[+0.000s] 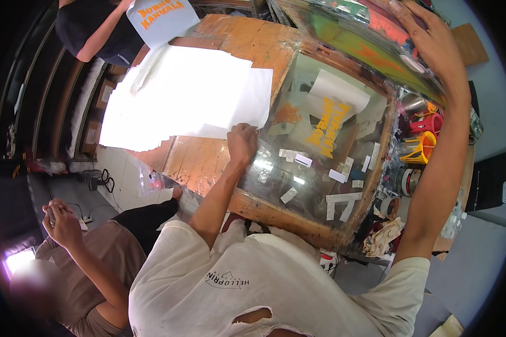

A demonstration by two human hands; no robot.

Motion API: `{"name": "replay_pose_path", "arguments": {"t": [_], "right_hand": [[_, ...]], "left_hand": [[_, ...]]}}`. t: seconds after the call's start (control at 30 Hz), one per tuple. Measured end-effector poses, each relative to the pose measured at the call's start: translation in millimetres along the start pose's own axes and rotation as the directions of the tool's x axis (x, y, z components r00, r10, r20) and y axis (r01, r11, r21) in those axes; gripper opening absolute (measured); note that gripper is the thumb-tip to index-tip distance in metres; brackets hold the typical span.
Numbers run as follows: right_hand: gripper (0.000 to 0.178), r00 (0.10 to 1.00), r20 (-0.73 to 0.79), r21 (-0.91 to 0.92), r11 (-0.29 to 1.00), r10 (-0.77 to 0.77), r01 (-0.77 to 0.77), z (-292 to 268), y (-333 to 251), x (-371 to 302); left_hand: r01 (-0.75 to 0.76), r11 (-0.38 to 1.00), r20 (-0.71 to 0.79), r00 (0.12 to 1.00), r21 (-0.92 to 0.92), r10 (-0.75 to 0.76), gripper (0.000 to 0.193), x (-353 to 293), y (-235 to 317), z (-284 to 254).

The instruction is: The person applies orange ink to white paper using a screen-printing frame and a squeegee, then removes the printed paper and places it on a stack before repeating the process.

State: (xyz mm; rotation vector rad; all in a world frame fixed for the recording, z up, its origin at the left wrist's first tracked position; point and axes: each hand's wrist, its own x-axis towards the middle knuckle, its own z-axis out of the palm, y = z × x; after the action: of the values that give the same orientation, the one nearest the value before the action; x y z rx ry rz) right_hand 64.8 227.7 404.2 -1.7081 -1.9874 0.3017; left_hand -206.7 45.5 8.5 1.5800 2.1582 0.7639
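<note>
My left hand point(243, 143) is closed, its fingertips pinching the near edge of a white paper sheet point(253, 92) at the right side of a wide paper stack point(174, 92). High on the right, my right hand point(430, 39) grips the edge of a raised screen-printing frame point(371, 56), its mesh stained green and orange. Between my arms lies a glass printing surface point(270, 191) in a wooden surround. Orange lettering point(325, 129) shows on it, beside a curled white sheet point(340, 92) and several bits of white tape point(337, 176).
At the far left a person holds a sheet with orange lettering point(157, 22). Another person in a brown shirt point(109, 253) is at the lower left. Ink containers point(419, 146) and a crumpled rag point(383, 236) line the right side. Shelves point(50, 101) stand at the left.
</note>
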Motion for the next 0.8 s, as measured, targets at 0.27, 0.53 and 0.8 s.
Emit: {"name": "replay_pose_path", "arguments": {"t": [0.27, 0.53, 0.8], "right_hand": [[0.047, 0.997, 0.064, -0.031, 0.999, -0.033, 0.035, -13.0, -7.3, -10.0], [0.043, 0.986, 0.103, -0.097, 0.985, -0.131, 0.141, -14.8, 21.7, -3.9], [0.046, 0.866, 0.257, -0.072, 0.886, -0.428, 0.459, -23.5, 49.1, 25.8]], "left_hand": [[-0.065, 0.992, 0.291, 0.956, 0.104, 0.032, 0.064, 9.8, 34.4, 15.8], [-0.551, 0.808, 0.335, 0.816, 0.207, 0.471, 0.068, -9.7, 112.5, 120.2], [-0.646, 0.747, 0.404, 0.733, 0.158, 0.548, 0.057, -39.9, 173.5, 163.4]]}}
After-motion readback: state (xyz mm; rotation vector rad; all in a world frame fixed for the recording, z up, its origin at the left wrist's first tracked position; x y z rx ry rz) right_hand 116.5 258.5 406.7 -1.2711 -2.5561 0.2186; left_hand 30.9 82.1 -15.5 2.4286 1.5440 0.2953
